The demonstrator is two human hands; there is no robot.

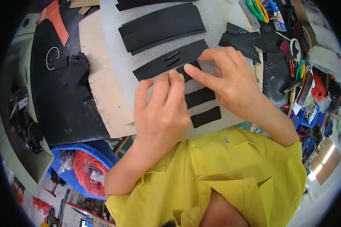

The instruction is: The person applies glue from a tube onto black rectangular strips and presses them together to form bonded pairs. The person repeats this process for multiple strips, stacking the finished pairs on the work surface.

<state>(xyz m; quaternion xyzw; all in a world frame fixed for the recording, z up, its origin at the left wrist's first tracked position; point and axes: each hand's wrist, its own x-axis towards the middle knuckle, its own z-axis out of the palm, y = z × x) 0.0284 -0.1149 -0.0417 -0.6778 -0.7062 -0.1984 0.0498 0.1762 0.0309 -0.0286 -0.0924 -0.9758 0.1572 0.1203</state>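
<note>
A small black rectangular piece (196, 65), leather-like, lies under my fingers at the lower edge of a curved black strip (156, 66) with two short slits. My left hand (161, 106) presses bent fingertips onto the small piece, its fingers close together. From the other side my right hand (235, 77) grips its right end, thumb on top and index finger at the far edge; much of the piece is covered. Nearer me lie two more small black rectangles (201, 97). Beyond the slit strip is a wider curved black panel (163, 28).
The pieces rest on a whitish translucent sheet (119, 49) over a beige board (106, 94). Crossed black strips (240, 39), green-handled scissors (254, 9) and cluttered tools lie right. Black scraps (74, 72) lie left, above a blue bin (60, 170) holding a red bag.
</note>
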